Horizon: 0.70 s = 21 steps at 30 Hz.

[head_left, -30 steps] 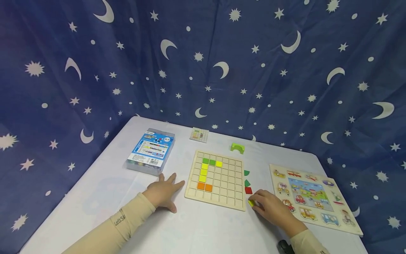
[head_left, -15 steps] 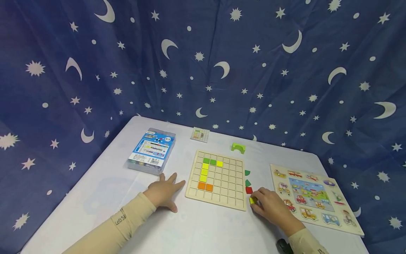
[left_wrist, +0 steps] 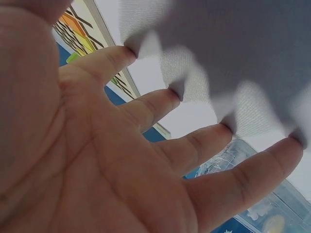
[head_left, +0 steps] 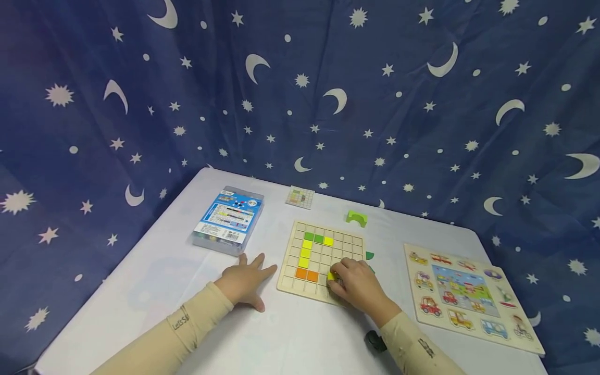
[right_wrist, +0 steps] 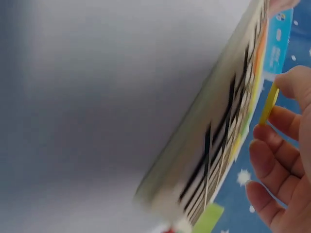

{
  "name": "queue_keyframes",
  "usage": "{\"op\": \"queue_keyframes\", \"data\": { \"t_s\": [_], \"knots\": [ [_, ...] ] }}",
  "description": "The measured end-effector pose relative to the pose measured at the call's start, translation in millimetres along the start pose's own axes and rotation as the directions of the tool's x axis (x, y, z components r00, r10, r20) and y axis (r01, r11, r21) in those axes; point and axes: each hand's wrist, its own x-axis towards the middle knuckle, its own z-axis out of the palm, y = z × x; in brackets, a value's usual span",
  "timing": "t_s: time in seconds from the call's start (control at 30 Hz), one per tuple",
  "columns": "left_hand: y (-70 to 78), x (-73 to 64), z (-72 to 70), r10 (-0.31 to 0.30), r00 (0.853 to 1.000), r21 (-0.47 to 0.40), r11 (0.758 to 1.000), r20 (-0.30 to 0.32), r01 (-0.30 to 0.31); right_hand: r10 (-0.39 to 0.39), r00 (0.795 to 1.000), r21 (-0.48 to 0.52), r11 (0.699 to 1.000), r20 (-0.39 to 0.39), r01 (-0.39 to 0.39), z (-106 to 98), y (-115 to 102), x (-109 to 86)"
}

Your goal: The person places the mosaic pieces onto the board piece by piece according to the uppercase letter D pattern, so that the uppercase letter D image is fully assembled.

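Note:
Between thumb and fingers my right hand (head_left: pixel 360 285) pinches a thin yellow tile (right_wrist: pixel 270 104), held over the lower right part of the wooden grid board (head_left: pixel 323 259). On that board lie green tiles (head_left: pixel 319 238), yellow tiles (head_left: pixel 305 252) and orange tiles (head_left: pixel 307 275) in an angled line. My left hand (head_left: pixel 245 281) rests on the white table just left of the board, fingers spread, holding nothing. In the left wrist view its fingertips (left_wrist: pixel 175 92) touch the cloth. A green quarter-round piece (head_left: pixel 370 255) lies by the board's right edge; pieces below it are mostly hidden by my right hand.
A clear plastic box (head_left: pixel 228 221) with a blue label stands at the left. Behind the board are a small pattern card (head_left: pixel 300 198) and a light green arch block (head_left: pixel 357 219). A vehicle picture puzzle (head_left: pixel 471 297) lies at the right. A starry blue curtain (head_left: pixel 281 104) hangs behind.
My right hand has carried the yellow tile leftward from the table beside the board to over the grid. The left hand stays in place. The head view has shifted slightly.

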Motion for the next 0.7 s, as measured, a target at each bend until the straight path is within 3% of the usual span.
{"op": "queue_keyframes", "data": {
  "t_s": [0.27,0.53,0.7],
  "knots": [
    [-0.1,0.1,0.4,-0.006,1.000,0.012,1.000,-0.002,0.006,-0.073,0.997,0.029,0.997,0.032,0.072,13,-10,13.7],
    [2.1,-1.8,-2.3,-0.008,1.000,0.007,1.000,-0.005,0.008,0.033,0.997,0.075,0.996,0.076,-0.038,14,-10,15.0],
    [1.7,-0.6,-0.1,-0.005,1.000,0.012,1.000,-0.004,0.005,0.038,0.997,0.088,0.995,0.059,-0.044,13,-6,10.6]
  ]
}}
